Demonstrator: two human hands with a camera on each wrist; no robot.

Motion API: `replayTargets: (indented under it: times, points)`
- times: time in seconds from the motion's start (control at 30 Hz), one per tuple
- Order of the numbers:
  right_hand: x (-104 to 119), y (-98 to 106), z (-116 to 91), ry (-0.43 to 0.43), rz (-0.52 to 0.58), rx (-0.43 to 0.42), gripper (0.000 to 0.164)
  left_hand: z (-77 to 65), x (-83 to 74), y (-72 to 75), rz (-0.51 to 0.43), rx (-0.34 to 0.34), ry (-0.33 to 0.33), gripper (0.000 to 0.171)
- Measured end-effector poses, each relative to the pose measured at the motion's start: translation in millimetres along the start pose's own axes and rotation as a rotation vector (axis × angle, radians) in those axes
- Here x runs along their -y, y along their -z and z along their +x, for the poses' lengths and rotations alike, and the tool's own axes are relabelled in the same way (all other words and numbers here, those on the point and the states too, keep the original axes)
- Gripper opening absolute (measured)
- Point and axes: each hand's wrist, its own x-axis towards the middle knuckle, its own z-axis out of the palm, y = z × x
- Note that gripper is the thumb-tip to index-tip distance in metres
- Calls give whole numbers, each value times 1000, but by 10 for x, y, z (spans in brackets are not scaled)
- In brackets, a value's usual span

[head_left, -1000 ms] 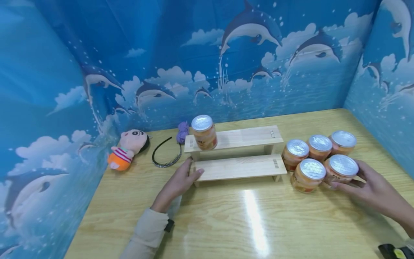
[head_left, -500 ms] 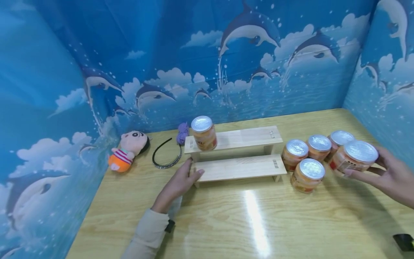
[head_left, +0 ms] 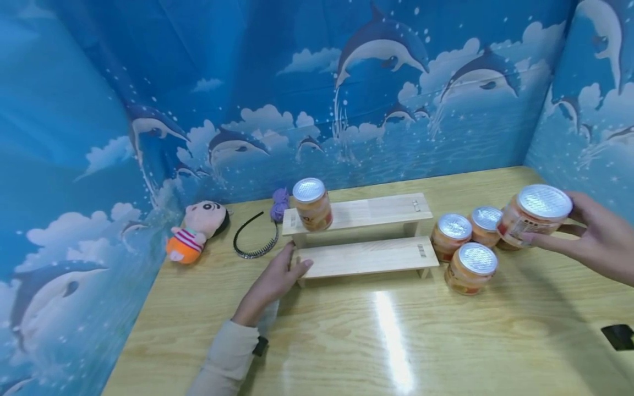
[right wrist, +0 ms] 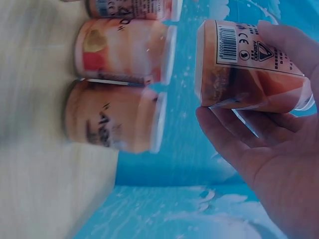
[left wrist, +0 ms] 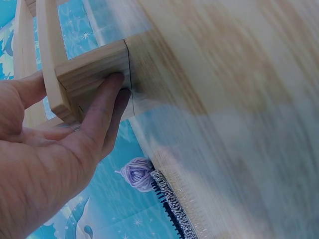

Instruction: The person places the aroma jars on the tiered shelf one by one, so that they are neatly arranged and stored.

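My right hand (head_left: 596, 236) holds an orange-labelled can (head_left: 532, 217) with a silver lid, raised above the table at the right. In the right wrist view the thumb lies on one side of that can (right wrist: 249, 69), fingers on the other, near a printed barcode. My left hand (head_left: 272, 275) grips the left end of the lower step of a two-step wooden shelf (head_left: 366, 257). The left wrist view has its fingers against the shelf's end leg (left wrist: 94, 74). Another can (head_left: 313, 203) stands upright on the upper step's left end.
Several similar cans, including a front can (head_left: 470, 269), stand right of the shelf; the raised one partly hides one. To the left lie a plush doll (head_left: 198, 231), a black headband (head_left: 255, 252) and purple yarn (head_left: 279, 204). A dolphin-print backdrop (head_left: 317, 110) borders the table.
My right hand has lifted one can off the table from the front of the group, first rightward, then up and slightly back left. My left hand stays on the shelf.
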Motion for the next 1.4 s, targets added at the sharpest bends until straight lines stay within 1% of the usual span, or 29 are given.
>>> replayTargets:
  times: [0.1, 0.17, 0.3, 0.43, 0.5, 0.57, 0.7, 0.8, 1.0, 1.1, 1.23, 1.4]
  points:
    - [107, 7, 107, 1, -24, 68, 75, 10, 16, -7, 0, 5, -6, 73]
    - [188, 0, 177, 14, -11, 105, 74, 10, 17, -4, 11, 5, -7, 73]
    - [350, -57, 316, 90, 26, 143, 73, -3, -4, 17, 24, -2, 5, 73]
    - [501, -153, 453, 175, 90, 178, 68, -4, -16, 26, 20, -8, 15, 71]
    - [563, -197, 514, 195, 93, 204, 63, -2, -18, 23, 13, -4, 15, 71]
    - [616, -233, 564, 188, 82, 236, 62, 1, -17, 17, 3, 0, 11, 70]
    - [716, -330, 644, 144, 63, 308, 68, 1, -13, 5, -3, 2, 6, 70]
    - [800, -421, 707, 127, 85, 355, 71, 1, -13, 4, 2, 0, 5, 72]
    - [948, -591, 826, 143, 184, 415, 73, 6, -29, 5, 1, 4, -4, 72]
    - [1012, -662, 871, 145, 195, 437, 73, 14, -39, 0, 5, 1, -6, 73]
    - [1093, -768, 939, 157, 200, 465, 76, 20, -39, -7, 9, -6, -3, 72]
    - [1190, -922, 1020, 177, 264, 505, 78, 8, -21, -7, 1, -5, -4, 71]
